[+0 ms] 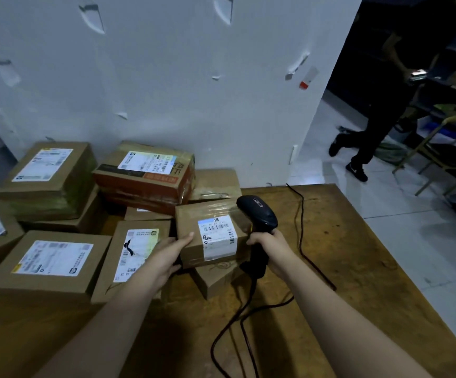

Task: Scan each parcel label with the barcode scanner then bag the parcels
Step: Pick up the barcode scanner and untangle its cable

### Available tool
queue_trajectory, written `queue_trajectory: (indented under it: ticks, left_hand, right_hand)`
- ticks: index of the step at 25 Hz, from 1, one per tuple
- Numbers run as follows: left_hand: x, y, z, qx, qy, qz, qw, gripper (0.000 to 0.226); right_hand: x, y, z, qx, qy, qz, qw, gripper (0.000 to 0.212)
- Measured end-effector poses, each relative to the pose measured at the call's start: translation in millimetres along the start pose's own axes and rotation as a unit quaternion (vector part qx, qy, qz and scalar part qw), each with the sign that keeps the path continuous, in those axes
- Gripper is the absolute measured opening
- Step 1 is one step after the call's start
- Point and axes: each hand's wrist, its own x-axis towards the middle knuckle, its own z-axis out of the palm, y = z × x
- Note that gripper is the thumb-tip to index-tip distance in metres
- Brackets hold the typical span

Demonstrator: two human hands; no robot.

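- parcel: small brown box at mid desk, above another small box; label faces up, long axis running toward the person, folded over the near edge
- left hand: grip pinching the parcel's left edge, thumb on top
- right hand: grip curled round the scanner handle
- barcode scanner: handle upright, head pointing left over the parcel's right corner; cable trails across the desk
- other parcels: stacked at left

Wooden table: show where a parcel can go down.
Free: bare wood right of the black scanner cable, to the brown wooden table's right edge; also the near-left strip. Crowded: cardboard parcels piled left, against the white wall.
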Motion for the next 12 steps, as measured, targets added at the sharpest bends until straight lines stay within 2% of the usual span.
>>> queue_trajectory:
  ticks: [2, 5, 7, 10, 12]
  left_hand:
    - [-4, -2, 2, -0.05, -0.008, 0.016, 0.999, 0.062]
    - [-9, 3, 1, -0.096, -0.044, 0.041, 0.994, 0.043]
    - [-12, 12, 0, -0.127, -0.053, 0.093, 0.986, 0.042]
    - [-21, 37, -4, -0.114, -0.01, 0.188, 0.975, 0.057]
    - [-24, 51, -15, -0.097, 0.009, 0.238, 0.966, 0.06]
  right_hand:
    - [0, -1, 2, 0.004, 0.015, -0.014, 1.0, 0.023]
    - [0, -8, -10, 0.123, 0.005, -0.031, 0.992, 0.04]
    - [-4, -18, -15, 0.169, 0.007, -0.065, 0.983, 0.038]
    - [-17, -31, -3, 0.065, 0.072, -0.139, 0.986, 0.023]
    - [-32, -33, 9, -0.002, 0.08, -0.179, 0.981, 0.01]
